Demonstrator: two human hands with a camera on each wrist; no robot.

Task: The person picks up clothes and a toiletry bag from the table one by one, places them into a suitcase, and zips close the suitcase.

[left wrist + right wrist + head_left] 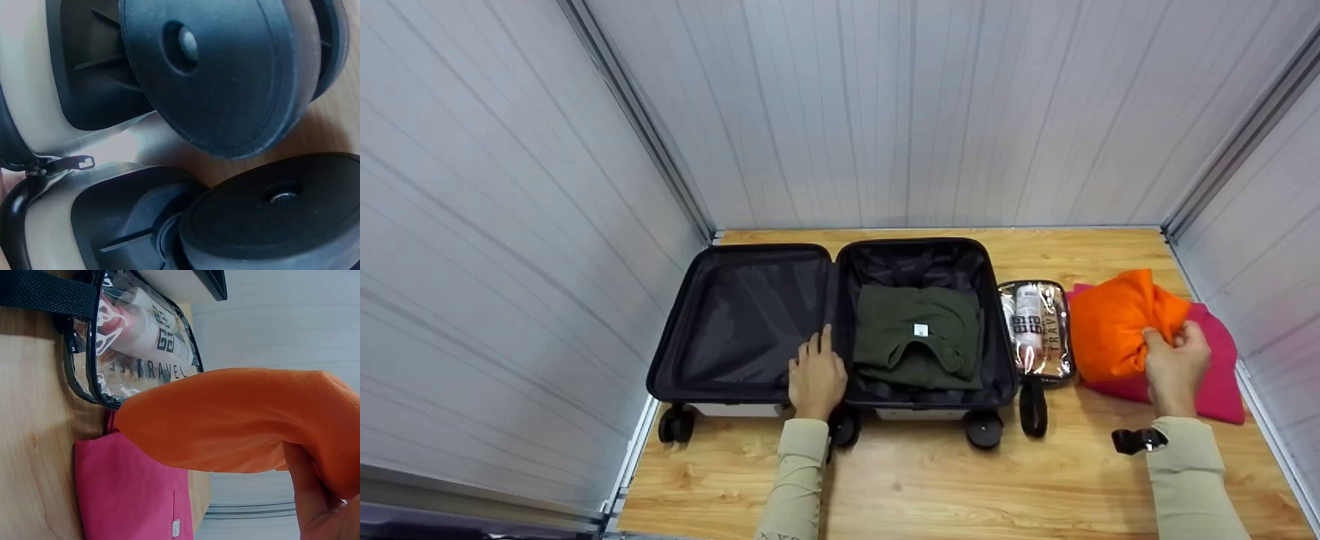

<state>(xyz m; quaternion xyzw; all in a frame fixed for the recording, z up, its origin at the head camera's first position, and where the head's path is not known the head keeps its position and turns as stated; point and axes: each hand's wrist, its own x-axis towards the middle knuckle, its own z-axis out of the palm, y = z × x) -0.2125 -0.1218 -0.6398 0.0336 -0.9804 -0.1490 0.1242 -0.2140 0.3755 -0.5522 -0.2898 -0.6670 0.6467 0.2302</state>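
My right hand pinches a bunched orange cloth, lifted partly off a pink folded cloth. In the right wrist view the orange cloth hangs from the fingers above the pink cloth. My left hand rests on the near edge of an open suitcase, close to its middle hinge, with the fingers fairly straight. A folded dark green shirt lies in the suitcase's right half; the left half shows a dark lining. The left wrist view shows suitcase wheels and no fingers clearly.
A clear travel pouch with a black strap and bottles inside lies between the suitcase and the cloths. Pale panel walls enclose the wooden floor at the back and sides. Black wheels jut from the suitcase's near side.
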